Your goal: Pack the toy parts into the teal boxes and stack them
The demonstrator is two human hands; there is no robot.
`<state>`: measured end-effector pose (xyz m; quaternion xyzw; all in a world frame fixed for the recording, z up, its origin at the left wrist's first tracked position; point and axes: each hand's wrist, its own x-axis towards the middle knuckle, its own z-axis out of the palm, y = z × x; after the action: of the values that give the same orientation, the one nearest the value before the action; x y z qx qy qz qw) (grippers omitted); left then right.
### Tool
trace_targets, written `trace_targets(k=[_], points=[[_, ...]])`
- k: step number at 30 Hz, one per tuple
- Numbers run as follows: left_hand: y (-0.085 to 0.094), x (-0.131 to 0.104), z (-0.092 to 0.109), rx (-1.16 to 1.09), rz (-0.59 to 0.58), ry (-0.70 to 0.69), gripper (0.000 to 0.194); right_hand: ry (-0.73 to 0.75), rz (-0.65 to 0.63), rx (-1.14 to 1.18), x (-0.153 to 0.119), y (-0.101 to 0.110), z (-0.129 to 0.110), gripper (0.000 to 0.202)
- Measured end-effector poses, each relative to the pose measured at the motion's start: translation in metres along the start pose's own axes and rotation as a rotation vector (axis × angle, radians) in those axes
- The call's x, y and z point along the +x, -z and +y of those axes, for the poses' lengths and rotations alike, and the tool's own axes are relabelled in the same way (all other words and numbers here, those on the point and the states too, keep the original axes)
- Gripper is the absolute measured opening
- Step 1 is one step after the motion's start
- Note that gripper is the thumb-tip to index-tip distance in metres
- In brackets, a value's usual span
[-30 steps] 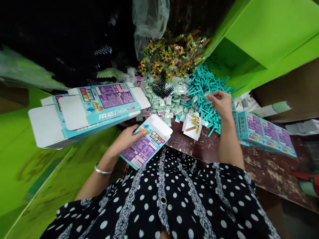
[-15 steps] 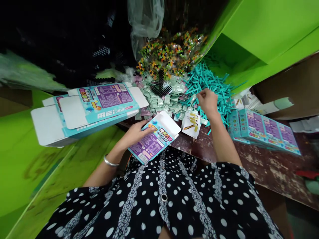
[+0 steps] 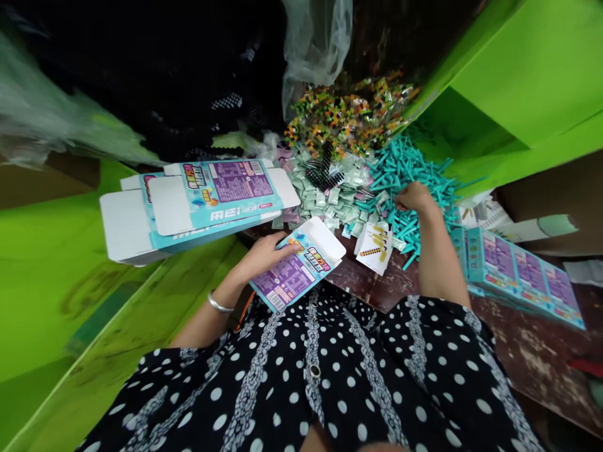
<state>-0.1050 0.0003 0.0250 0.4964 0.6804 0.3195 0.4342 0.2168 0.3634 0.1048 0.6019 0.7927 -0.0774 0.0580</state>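
Note:
My left hand [image 3: 264,256] grips a purple and turquoise printed carton [image 3: 293,271] by its side, thumb on top. The carton lies tilted near my body, its white end flap standing out towards the table. My right hand [image 3: 415,197] is at the near side of a heap of turquoise plastic sticks [image 3: 400,160], its fingers drawn together. Whatever those fingers hold, if anything, is hidden. Between the hands, a printed leaflet [image 3: 375,248] with yellow and brown pictures lies at the table's edge. Small pale green sachets [image 3: 325,202] are piled behind it.
Flat cartons [image 3: 226,191] are stacked at the left. Bagged orange, green and black pieces [image 3: 351,116] lie at the back, with a black lattice part [image 3: 325,176] before them. Filled-looking boxes [image 3: 530,270] stand in a row at right, beside a green wall [image 3: 546,81].
My right hand has lowered slightly onto the turquoise sticks. The left hand still holds the carton in much the same pose. The whole view has shifted, with things appearing further right.

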Motion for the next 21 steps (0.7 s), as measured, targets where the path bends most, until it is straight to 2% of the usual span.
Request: trace_targets(k=[4, 7, 9, 15, 18, 21], points=[[-0.001, 0.001, -0.001, -0.012, 0.0, 0.007, 0.068, -0.103, 0.041, 0.094, -0.015, -0.016, -0.013, 0.041], [0.0, 0.001, -0.001, -0.023, -0.01, 0.005, 0.07, -0.108, 0.067, 0.031, -0.019, -0.02, -0.024, 0.032], [0.0, 0.002, -0.002, -0.013, -0.011, -0.003, 0.07, -0.123, 0.071, 0.007, -0.019, -0.019, -0.028, 0.026], [-0.002, 0.004, -0.009, -0.02, 0.018, -0.045, 0.066, -0.173, 0.097, -0.19, -0.022, -0.017, -0.036, 0.045], [-0.004, 0.005, -0.01, -0.031, 0.031, -0.065, 0.063, -0.168, 0.055, -0.237, -0.027, -0.013, -0.039, 0.04], [-0.004, 0.005, -0.01, -0.039, 0.039, -0.079, 0.061, -0.164, 0.009, -0.301, -0.032, 0.003, -0.038, 0.033]])
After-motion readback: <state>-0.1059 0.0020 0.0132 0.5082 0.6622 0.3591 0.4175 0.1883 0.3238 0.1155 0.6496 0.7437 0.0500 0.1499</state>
